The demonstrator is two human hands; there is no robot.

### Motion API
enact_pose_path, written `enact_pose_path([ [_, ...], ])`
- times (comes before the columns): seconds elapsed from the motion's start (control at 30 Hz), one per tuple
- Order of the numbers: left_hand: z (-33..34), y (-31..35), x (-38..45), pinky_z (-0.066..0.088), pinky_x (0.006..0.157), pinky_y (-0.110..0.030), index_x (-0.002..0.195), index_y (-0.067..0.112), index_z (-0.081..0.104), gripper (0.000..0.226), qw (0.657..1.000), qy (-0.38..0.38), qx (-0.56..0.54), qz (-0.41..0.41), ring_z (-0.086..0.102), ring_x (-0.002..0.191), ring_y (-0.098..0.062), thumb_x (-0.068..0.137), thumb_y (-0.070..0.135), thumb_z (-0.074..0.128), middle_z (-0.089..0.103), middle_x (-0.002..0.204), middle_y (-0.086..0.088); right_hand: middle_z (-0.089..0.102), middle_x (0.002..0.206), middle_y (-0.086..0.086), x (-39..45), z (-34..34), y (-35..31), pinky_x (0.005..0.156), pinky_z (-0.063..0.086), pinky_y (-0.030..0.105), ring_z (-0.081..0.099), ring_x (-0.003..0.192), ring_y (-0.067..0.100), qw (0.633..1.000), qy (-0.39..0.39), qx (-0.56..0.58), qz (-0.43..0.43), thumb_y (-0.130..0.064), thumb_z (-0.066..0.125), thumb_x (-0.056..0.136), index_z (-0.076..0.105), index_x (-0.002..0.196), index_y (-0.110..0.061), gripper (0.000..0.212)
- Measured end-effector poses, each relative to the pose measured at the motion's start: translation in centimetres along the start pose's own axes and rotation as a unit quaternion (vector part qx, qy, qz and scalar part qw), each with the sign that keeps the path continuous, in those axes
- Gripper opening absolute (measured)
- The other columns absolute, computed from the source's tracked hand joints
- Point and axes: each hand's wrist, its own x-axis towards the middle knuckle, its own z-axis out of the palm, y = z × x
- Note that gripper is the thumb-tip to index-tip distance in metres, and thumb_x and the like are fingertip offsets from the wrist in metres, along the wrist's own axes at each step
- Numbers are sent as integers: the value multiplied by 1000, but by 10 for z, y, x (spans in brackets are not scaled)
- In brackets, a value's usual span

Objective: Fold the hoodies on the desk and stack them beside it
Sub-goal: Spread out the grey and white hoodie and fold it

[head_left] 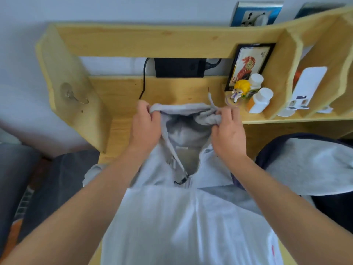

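Hoodie point(187, 217), pale grey, is lying flat along the wooden desk point(122, 92), its long axis running straight away from the person: hem nearest them, hood point(183, 119) at the far end, pointing toward the black box point(179, 67) at the back. Both hands are working at that hood. The left hand point(145, 125) is clutching the hood's left rim in curled fingers, and the right hand point(229, 131) is pinching the right rim, with a drawstring point(211, 99) trailing just beyond it. To my eye, the hood should be drawn taut and level between both grips, then laid back evenly onto the chest, cords tucked inside, well short of the small bottles point(257, 100) to the hood's right. Another grey garment point(309, 165) is lying right of the hoodie.
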Motion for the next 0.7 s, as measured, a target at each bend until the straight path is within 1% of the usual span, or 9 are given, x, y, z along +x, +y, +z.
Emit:
enact_pose_path([
  [0.1, -8, 21, 13, 33, 50, -18, 110, 10, 40, 20, 993, 2, -115, -10, 36, 57, -4, 108, 29, 42, 44, 80, 1, 44, 136, 22, 21, -6, -5, 92, 45, 40, 48, 119, 38, 997, 52, -1, -63, 12, 51, 79, 53, 106, -2, 30],
  [0.17, -4, 2, 14, 40, 61, -15, 119, 18, 40, 20, 985, -75, -150, -50, 46, 70, -3, 106, 29, 50, 51, 93, 6, 43, 140, 26, 16, 0, 5, 100, 42, 45, 45, 123, 43, 990, 23, -75, -113, 12, 53, 77, 54, 106, -1, 32],
  [0.23, -1, -42, 2, 46, 82, -26, 131, 25, 44, 32, 982, -163, -57, -78, 57, 98, -10, 102, 26, 59, 56, 116, 8, 42, 143, 25, -8, 14, 23, 104, 40, 52, 42, 127, 46, 973, -76, -178, -125, 5, 63, 72, 57, 114, -2, 42],
  [0.3, -10, -93, -27, 42, 103, -36, 142, 20, 50, 44, 972, -194, 119, -61, 51, 127, -23, 99, 19, 61, 52, 139, -2, 40, 149, 19, -46, 27, 41, 105, 41, 56, 40, 131, 46, 949, -182, -235, -103, -4, 69, 68, 60, 125, -7, 57],
  [0.33, -18, -118, -46, 37, 111, -39, 144, 16, 51, 47, 961, -196, 186, -65, 45, 135, -28, 98, 18, 60, 49, 146, -7, 39, 152, 17, -68, 30, 47, 105, 43, 57, 41, 132, 46, 939, -228, -240, -88, -6, 70, 69, 59, 130, -8, 62],
  [0.43, -52, -184, -119, 23, 122, -44, 148, 15, 49, 50, 925, -180, 312, -122, 27, 148, -35, 99, 24, 59, 36, 158, -14, 23, 162, 11, -131, 40, 59, 109, 41, 53, 26, 145, 37, 909, -352, -217, -45, -15, 67, 83, 48, 145, -14, 65],
  [0.53, -77, -218, -177, 23, 121, -53, 153, 22, 41, 61, 911, -96, 354, -187, 22, 149, -40, 97, 36, 61, 27, 163, -17, 4, 165, 5, -171, 44, 64, 116, 34, 43, 12, 148, 28, 879, -431, -205, 19, -30, 56, 96, 27, 154, -27, 65],
  [0.63, -99, -243, -191, 29, 117, -59, 157, 18, 28, 72, 900, -17, 237, -366, 26, 146, -43, 97, 48, 53, 24, 162, -19, -1, 167, 7, -196, 45, 78, 121, 26, 45, 7, 151, 32, 851, -469, -228, 58, -49, 48, 100, 9, 161, -28, 75],
  [0.7, -110, -260, -186, 35, 113, -61, 152, 5, 34, 86, 887, -19, 125, -444, 36, 139, -48, 89, 62, 43, 34, 157, -24, -7, 169, 10, -203, 46, 87, 122, 20, 51, 2, 154, 38, 841, -472, -262, 39, -57, 41, 101, -1, 162, -26, 80],
])
